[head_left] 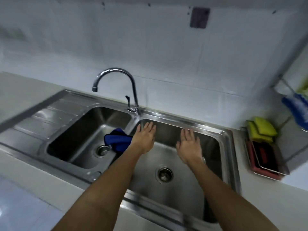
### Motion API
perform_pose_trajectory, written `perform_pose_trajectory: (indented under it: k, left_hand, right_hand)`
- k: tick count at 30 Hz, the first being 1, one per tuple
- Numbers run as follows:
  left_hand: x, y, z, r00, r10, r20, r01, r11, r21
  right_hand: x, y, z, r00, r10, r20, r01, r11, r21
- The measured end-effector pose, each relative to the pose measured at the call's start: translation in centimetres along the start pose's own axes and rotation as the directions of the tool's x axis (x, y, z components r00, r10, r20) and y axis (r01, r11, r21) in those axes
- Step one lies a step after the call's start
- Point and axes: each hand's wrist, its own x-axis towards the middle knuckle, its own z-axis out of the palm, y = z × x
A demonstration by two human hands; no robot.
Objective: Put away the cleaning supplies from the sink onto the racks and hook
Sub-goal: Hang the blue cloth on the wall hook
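Note:
A crumpled blue cloth (116, 141) lies in the left basin of the steel double sink (228, 144), against the divider. My left hand (145, 137) hovers over the divider just right of the cloth, fingers spread, holding nothing. My right hand (189, 144) is open over the right basin, also holding nothing. Yellow-green sponges (261, 129) rest in a red-based wire rack (266, 162) on the counter at the right. A blue brush (296, 109) hangs on the right wall rack.
A chrome gooseneck faucet (131, 90) rises behind the divider, spout over the left basin. Each basin has a drain strainer (164, 173). A ribbed drainboard (55, 117) is at the left. White tiled wall behind carries a dark square plate (199, 17).

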Motion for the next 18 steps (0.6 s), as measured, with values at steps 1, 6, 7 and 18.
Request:
perform_pose_trajectory:
  k: [1, 6, 7, 18]
  left_hand:
    - [-0.6, -1.8, 0.1, 0.999, -0.037, -0.015, 0.037, 0.999, -0.009]
    - [-2.7, -9.4, 1.3, 0.984, -0.172, 0.051, 0.174, 0.985, -0.021]
    - [-2.9, -10.5, 1.6, 0.979, -0.191, 0.076, 0.194, 0.981, -0.021]
    - [-1.4, -15.6, 3.9, 0.985, -0.121, 0.126, 0.115, 0.992, 0.05]
  right_hand:
    - [0.1, -2.1, 0.5, 0.999, -0.032, 0.014, 0.032, 0.999, 0.012]
    - [1.1, -9.4, 2.4, 0.986, -0.137, 0.092, 0.133, 0.99, 0.05]
    - [1.4, -10.3, 2.7, 0.983, -0.15, 0.109, 0.145, 0.988, 0.05]
    - [6.5, -15.8, 5.1, 0.918, -0.218, 0.332, 0.23, 0.973, 0.002]
